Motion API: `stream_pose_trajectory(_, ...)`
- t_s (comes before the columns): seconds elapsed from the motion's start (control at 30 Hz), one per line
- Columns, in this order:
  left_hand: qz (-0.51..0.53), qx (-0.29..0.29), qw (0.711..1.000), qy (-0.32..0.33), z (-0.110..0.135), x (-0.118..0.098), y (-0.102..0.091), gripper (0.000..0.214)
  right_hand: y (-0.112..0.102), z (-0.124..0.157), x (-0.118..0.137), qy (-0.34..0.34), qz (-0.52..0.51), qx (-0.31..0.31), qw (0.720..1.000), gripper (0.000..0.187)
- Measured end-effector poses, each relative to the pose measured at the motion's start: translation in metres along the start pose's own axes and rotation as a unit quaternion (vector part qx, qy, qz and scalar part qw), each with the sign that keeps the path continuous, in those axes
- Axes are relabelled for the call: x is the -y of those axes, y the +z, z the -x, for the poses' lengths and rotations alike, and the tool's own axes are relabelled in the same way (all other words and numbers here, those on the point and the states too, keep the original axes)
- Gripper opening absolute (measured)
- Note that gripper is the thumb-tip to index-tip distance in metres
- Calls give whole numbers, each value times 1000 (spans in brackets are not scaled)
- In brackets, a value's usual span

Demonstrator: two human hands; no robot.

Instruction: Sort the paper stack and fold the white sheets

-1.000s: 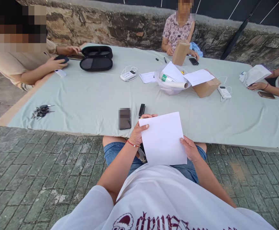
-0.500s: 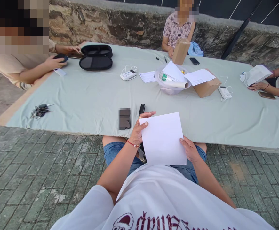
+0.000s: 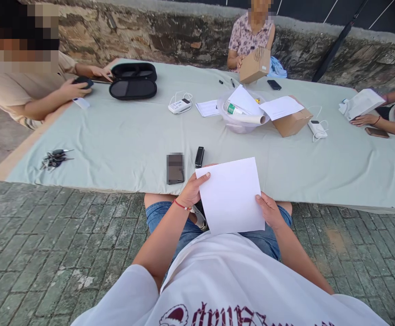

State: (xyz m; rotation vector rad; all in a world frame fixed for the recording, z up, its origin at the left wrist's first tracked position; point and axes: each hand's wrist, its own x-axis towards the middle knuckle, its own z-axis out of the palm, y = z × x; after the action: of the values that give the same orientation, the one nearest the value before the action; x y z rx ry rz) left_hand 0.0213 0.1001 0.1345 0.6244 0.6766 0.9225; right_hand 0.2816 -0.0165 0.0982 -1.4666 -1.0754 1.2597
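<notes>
I hold a blank white sheet of paper (image 3: 231, 194) upright over my lap, at the near edge of the table. My left hand (image 3: 192, 190) pinches its upper left edge, thumb on the front. My right hand (image 3: 268, 210) grips the lower right edge, fingers closed on it. A dark phone (image 3: 175, 168) and a small black device (image 3: 199, 156) lie on the table just beyond my left hand.
A pale green cloth (image 3: 122, 140) covers the long table. On it lie keys (image 3: 55, 158), an open black case (image 3: 132, 81), a clear bowl with papers (image 3: 243, 115) and a cardboard box (image 3: 292, 122). Three other people sit around it; the far one holds a brown box (image 3: 254, 65).
My hands and the sheet have barely moved; my left fingers have settled closer on the paper's edge. The person at the far side has lifted and tilted the brown box.
</notes>
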Motion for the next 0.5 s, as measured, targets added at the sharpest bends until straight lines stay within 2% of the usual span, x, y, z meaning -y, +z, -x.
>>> stream_pose_trajectory(0.17, 20, -65, 997, -21, 0, 4, -4, 36, -1, 1, 7, -17, 40, 3, 999, 42)
stream_pose_trajectory(0.3, 39, -85, 995, -26, -1, 4, -3, 33, -2, 1, 10, -19, 52, 9, 998, 45)
stream_pose_trajectory(0.4, 44, -69, 996, -24, 1, 3, -3, 37, -3, 1, 11, -14, 57, 11, 998, 45)
stream_pose_trajectory(0.5, 36, -17, 999, -9, 4, 0, 1, 46, -3, 2, 10, -18, 55, 12, 998, 42)
